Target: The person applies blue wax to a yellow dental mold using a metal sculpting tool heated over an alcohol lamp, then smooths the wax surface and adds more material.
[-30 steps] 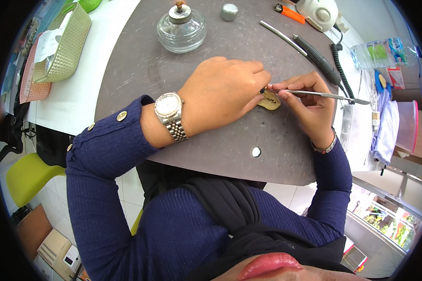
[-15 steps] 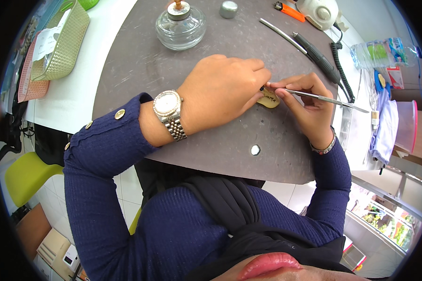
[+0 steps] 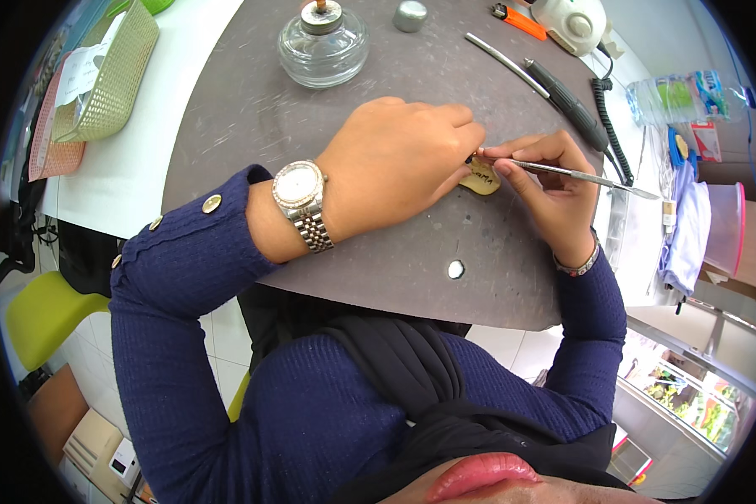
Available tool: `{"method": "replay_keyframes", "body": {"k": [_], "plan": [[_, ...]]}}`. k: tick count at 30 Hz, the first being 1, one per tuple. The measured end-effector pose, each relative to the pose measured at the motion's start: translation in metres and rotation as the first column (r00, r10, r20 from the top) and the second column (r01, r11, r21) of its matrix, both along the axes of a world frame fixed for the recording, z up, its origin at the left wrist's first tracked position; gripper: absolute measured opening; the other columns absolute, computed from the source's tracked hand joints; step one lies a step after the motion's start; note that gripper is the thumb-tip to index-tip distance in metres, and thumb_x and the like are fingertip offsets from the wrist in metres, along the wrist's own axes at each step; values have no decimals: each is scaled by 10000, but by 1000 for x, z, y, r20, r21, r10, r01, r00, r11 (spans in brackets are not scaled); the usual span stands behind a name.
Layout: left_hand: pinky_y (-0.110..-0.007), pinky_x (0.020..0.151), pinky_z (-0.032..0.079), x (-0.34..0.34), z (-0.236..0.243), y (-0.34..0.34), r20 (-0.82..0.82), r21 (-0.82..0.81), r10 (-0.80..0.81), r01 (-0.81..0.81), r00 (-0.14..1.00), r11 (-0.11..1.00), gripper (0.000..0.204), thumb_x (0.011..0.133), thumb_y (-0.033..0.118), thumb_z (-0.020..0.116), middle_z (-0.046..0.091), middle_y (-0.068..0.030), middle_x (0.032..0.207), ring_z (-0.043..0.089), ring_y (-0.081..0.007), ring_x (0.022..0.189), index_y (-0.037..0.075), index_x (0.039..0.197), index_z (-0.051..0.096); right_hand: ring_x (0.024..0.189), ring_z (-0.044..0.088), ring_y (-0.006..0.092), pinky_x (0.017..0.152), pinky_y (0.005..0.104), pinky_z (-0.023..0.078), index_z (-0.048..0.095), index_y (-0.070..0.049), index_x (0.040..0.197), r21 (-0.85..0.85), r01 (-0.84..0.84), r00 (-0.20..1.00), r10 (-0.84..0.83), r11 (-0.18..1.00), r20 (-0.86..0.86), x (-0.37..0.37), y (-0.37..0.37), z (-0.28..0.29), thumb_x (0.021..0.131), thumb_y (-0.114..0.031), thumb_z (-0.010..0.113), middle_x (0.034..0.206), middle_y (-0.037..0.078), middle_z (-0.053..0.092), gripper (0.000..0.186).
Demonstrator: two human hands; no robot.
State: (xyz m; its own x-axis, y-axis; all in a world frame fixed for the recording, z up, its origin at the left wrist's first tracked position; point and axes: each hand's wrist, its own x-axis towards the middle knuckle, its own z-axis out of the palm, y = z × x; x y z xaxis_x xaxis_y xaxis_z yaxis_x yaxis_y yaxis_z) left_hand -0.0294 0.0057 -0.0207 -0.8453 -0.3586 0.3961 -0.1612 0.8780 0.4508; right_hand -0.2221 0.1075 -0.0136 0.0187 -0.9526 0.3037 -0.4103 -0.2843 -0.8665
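Metal tool (image 3: 598,178), slim and silver, is pinched in the bare right hand (image 3: 556,191). A rounded, yellowish, dark-marked slab (image 3: 483,186) shows beside the left hand (image 3: 399,160), right of centre over the grey table (image 3: 504,244). Bracing both hands and pressing lightly should help. Fingers hide the tool's left tip; whether the left hand grips anything cannot be told.
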Motion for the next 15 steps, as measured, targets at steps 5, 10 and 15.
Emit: {"method": "replay_keyframes", "body": {"k": [5,10,15], "plan": [[-371,630,469,0,0,0,-6,16,-3,3,1000,1000,167,788,195,668,583,-63,828,605,-273,741,89,889,587,906,679,219,786,298,560,528,18,885,-76,-43,986,30,996,-162,-3,-1,0,834,40,651,908,161,681,136],[-378,638,474,0,0,-1,7,31,6,-6,1000,1000,176,783,200,672,587,-67,832,607,-282,747,91,896,592,899,682,215,768,288,560,529,12,876,-11,21,998,-20,1000,54,1,1,0,826,39,658,906,157,685,141],[-384,644,479,0,1,-1,28,42,8,-9,1000,999,181,782,204,674,590,-73,828,610,-287,754,92,898,592,874,686,203,755,278,555,542,7,864,-82,4,997,-9,997,-71,-1,0,-2,820,32,669,892,149,690,137]]}}
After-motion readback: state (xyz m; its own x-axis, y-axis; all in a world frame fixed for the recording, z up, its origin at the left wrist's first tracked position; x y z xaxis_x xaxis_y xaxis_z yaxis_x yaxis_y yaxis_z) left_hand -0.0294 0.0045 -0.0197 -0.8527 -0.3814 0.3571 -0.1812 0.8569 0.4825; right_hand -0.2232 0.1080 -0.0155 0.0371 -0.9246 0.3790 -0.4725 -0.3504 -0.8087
